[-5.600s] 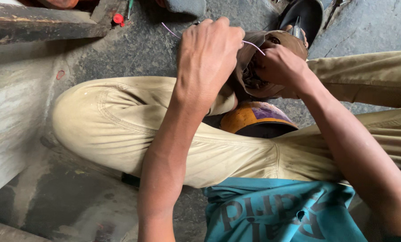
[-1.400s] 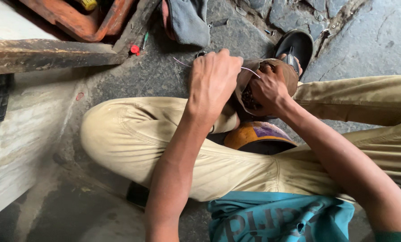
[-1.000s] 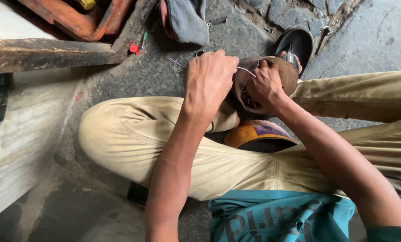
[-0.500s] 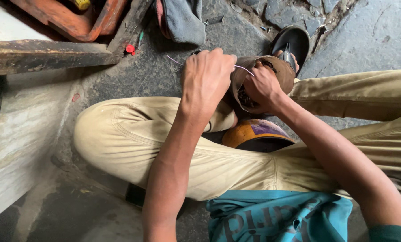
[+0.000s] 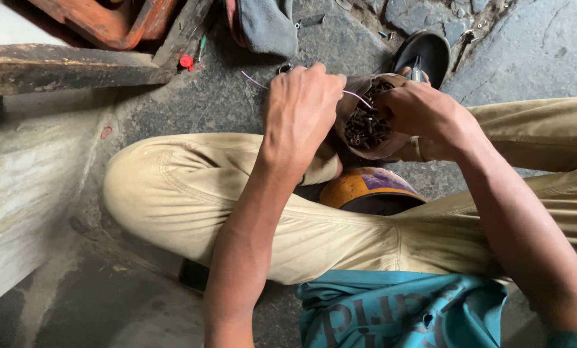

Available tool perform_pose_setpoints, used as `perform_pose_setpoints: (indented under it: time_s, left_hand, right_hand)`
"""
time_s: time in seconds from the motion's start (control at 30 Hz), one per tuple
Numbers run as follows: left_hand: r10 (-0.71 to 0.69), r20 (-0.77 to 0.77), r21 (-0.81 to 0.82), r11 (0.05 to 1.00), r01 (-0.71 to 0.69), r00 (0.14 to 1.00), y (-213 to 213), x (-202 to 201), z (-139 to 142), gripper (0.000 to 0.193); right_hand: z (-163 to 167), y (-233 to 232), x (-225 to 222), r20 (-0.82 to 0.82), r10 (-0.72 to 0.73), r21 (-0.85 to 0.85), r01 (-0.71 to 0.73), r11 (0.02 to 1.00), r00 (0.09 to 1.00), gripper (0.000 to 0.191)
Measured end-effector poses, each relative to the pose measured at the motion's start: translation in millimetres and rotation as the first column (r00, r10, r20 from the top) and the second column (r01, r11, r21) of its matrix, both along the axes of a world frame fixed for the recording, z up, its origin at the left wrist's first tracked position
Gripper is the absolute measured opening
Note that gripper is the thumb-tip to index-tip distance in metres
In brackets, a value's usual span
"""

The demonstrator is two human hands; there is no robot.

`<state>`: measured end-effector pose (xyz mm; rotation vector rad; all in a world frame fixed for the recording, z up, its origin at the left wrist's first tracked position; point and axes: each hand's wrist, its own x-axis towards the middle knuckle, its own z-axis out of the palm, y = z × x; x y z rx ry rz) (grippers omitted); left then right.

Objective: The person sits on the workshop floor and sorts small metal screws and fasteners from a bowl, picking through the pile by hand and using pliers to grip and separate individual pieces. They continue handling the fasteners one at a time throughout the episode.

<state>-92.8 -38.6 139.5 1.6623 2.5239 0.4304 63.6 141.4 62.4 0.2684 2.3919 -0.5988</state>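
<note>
Since the brown pouch of small metal bits rests on the knee, the right hand grips its rim to steady it, while the left hand has fingers pinched on a thin pale thread at its mouth.

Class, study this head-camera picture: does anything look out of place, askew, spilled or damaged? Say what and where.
Nothing is spilled. The brown container of small dark metal bits sits tipped on its side between the left hand and right hand, mouth towards the camera. A thin pale wire trails loose over the stone floor.
</note>
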Motion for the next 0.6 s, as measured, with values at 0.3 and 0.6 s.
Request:
perform_pose_setpoints:
  time_s: [0.3, 0.6]
  left_hand:
    - [-0.003, 0.042, -0.117, 0.993, 0.008, 0.999, 1.4, -3.4, 9.5, 0.015]
    - [0.005, 0.033, -0.096, 0.995, -0.002, 0.999, 3.1, -2.2, 7.6, 0.016]
  right_hand:
    - [-12.6, -6.9, -2.2, 0.128, -0.076, -0.074, 0.086, 0.994, 0.989, 0.029]
    - [-6.6, -11.0, -9.1, 0.146, -0.089, -0.144, 0.11, 0.983, 0.985, 0.059]
